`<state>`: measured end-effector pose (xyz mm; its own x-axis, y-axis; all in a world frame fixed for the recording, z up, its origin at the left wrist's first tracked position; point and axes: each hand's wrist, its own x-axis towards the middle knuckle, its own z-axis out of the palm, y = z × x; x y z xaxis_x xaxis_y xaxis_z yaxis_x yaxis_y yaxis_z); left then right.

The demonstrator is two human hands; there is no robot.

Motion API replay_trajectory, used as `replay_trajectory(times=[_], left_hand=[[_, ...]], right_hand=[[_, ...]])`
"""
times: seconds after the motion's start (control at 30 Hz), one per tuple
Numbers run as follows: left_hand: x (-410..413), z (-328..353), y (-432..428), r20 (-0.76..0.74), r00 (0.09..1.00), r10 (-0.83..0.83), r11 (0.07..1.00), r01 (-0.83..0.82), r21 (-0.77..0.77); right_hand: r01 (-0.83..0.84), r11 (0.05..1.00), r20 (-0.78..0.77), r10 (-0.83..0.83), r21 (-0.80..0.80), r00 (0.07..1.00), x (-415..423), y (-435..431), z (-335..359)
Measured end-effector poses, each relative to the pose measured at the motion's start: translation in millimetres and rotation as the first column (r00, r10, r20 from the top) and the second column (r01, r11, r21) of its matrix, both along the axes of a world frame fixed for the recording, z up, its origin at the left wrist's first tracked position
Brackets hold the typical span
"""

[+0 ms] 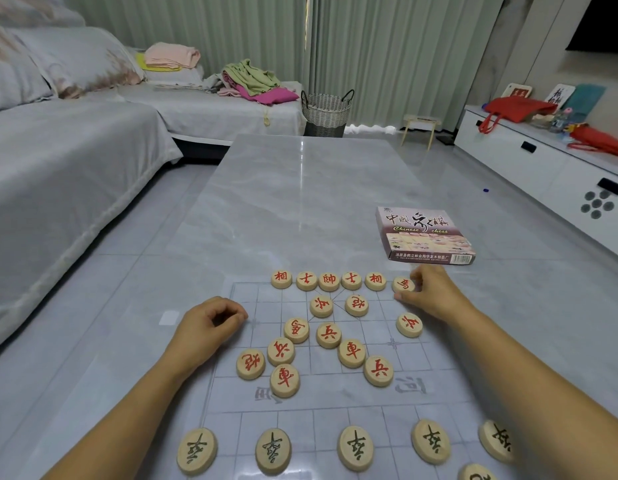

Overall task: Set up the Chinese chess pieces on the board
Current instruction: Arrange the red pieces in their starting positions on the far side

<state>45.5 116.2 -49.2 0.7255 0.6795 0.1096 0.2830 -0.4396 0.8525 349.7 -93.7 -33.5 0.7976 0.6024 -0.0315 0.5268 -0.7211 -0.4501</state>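
Wooden round red-inked piece (pixel 403 284) pinched by right hand (pixel 430 292).

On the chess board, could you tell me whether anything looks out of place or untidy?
Yes. The far row is lined up neatly, but about ten red pieces lie scattered mid-board, off the line crossings and turned at different angles. The right hand is touching the horse piece at the row's end.

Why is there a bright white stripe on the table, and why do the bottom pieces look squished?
Head view: the glossy table mirrors light from the gap in the curtains as a pale streak; the wide-angle lens stretches the black-lettered pieces into ovals near the edge, while the red pieces mid-frame look rounder.
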Motion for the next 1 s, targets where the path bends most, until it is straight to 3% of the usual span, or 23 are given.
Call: replay_trajectory(times=[0.33,0.77,0.9,1.0], left_hand=[[0,1,-1,-0.011,1.000,0.009,1.000,-0.009,0.005],[-3,3,-4,-0.051,0.998,-0.044,0.998,0.046,0.034],[1,10,-9,-0.101,0.991,-0.083,0.996,0.079,-0.043],[23,23,-30,-0.308,0.948,-0.079,0.996,0.091,0.025]], right_hand=[[-0.024,0.978,-0.078,0.041,0.205,0.996,11,4,-15],[-0.043,0.964,-0.155,0.086,0.262,0.984,9,2,-11],[0.000,0.960,-0.199,0.058,0.279,0.978,9,1,-12],[0.022,0.954,-0.186,0.036,0.299,0.982,9,2,-15]])
